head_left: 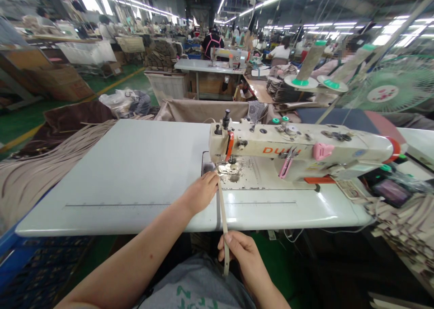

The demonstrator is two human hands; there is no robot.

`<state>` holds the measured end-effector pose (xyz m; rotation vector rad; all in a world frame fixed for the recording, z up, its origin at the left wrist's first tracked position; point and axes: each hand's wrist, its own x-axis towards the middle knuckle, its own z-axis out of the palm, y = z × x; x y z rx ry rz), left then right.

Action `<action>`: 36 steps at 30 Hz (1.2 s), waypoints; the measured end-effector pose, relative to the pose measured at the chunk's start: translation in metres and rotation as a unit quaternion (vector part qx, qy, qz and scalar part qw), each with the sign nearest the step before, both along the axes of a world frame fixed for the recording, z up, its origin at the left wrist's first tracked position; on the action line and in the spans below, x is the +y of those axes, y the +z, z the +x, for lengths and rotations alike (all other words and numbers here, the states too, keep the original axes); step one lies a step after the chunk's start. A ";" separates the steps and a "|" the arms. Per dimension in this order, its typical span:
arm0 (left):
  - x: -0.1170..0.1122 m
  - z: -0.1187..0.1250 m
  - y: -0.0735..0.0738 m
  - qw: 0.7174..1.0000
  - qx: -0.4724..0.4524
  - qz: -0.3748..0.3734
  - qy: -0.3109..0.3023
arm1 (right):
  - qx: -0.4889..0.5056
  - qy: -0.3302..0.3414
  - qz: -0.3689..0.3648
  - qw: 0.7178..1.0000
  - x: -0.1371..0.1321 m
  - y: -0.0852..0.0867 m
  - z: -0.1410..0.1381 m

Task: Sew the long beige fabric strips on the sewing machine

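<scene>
A narrow beige fabric strap (222,206) runs from the needle area of the sewing machine (298,146) down over the table's front edge. My left hand (202,192) lies by the presser foot, its fingertips closed on the strap's upper end. Below the table edge, my right hand (241,250) pinches the strap between thumb and fingers, and the short tail hangs past it. Between the two hands the strap looks fairly straight. My left fingers partly hide the strap where it meets the machine.
A pale sewing table (135,164) with a printed ruler line surrounds the machine. Many long beige strips (57,164) hang at its left end; stacked pieces (407,236) lie at right. Pink-handled snips (286,165) hang on the machine. A fan (386,92) stands behind, with co-workers farther back.
</scene>
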<state>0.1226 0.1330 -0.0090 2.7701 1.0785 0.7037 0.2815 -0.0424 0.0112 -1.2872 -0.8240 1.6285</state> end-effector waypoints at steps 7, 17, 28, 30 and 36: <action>0.001 0.000 -0.002 1.000 0.000 0.000 0.007 | -0.003 0.008 -0.001 1.000 0.000 0.000 0.002; -0.004 -0.002 0.004 1.000 -0.007 0.024 0.003 | -0.010 -0.018 0.018 1.000 0.008 0.001 -0.002; -0.006 -0.003 0.005 0.999 0.028 0.044 -0.005 | -0.045 0.037 0.113 0.992 0.008 0.009 0.001; -0.005 -0.002 0.004 0.999 0.023 0.040 -0.003 | -0.066 0.043 0.134 0.988 0.009 0.010 0.002; -0.005 -0.003 0.003 0.999 0.006 0.030 -0.010 | -0.056 -0.008 0.073 0.996 0.010 0.007 0.002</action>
